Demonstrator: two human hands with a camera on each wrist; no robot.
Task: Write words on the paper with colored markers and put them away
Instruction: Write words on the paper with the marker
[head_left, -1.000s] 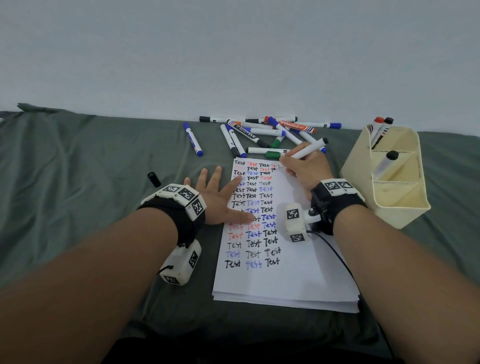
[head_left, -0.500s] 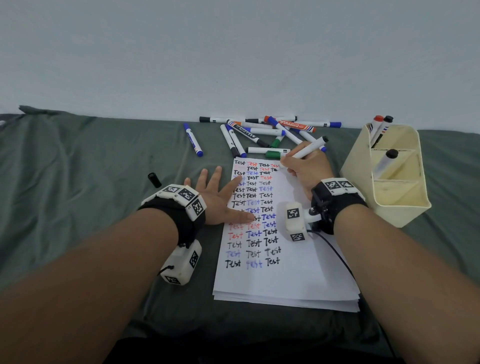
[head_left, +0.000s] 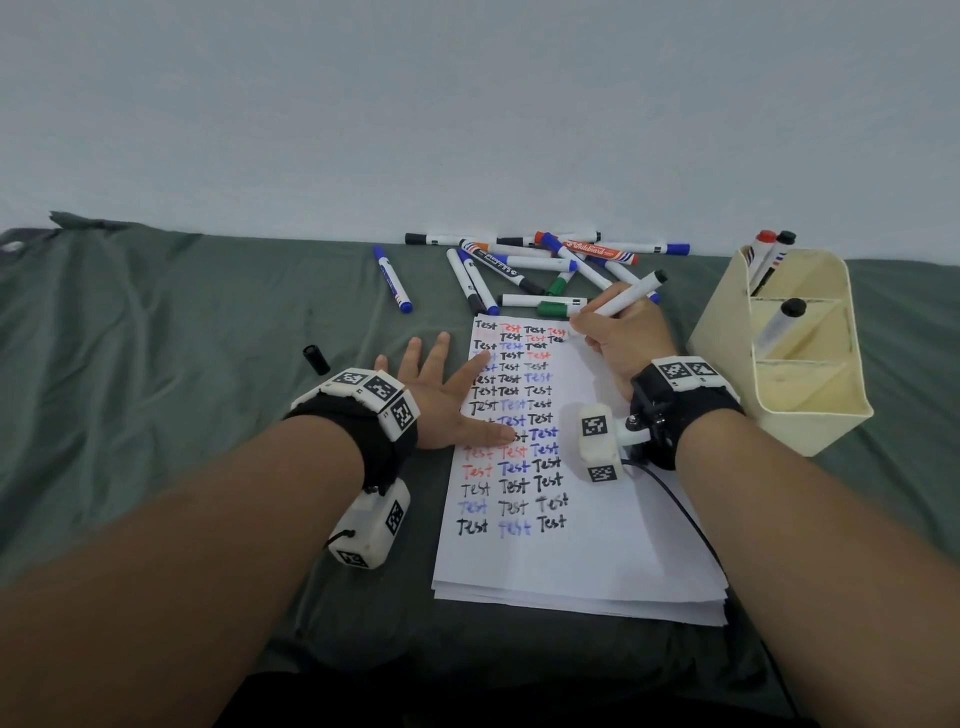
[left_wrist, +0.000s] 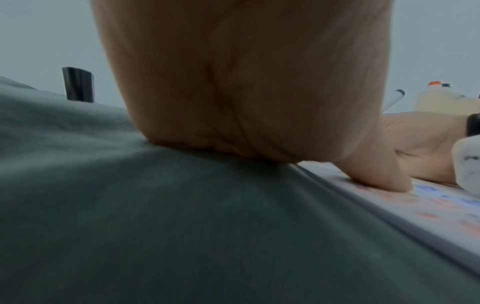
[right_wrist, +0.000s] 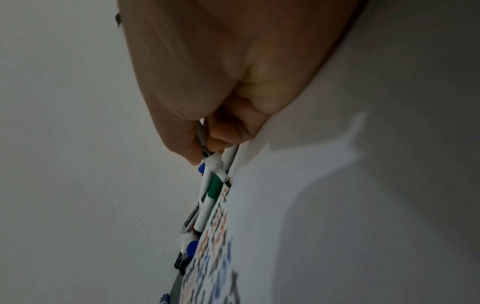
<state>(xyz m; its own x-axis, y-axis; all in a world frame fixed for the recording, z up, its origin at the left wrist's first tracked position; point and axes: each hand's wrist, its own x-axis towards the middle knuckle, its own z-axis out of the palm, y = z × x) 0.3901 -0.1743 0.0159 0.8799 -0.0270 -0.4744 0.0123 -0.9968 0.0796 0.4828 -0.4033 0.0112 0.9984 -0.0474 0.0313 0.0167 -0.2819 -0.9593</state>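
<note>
The right hand (head_left: 621, 338) has its grip closed around a black marker (head_left: 626, 297), tip on the paper (head_left: 576, 551) at its top right corner. The left hand (head_left: 441, 400) lies flat, fingers spread wide, pinning the paper's left edge. Open green cloth (head_left: 156, 389) stretches left, bearing a loose black cap (head_left: 316, 359). Rows read "Test"; one orange marker (head_left: 597, 249) in the pile says "Whiteboard". The cream organizer (head_left: 810, 415) stands right.
</note>
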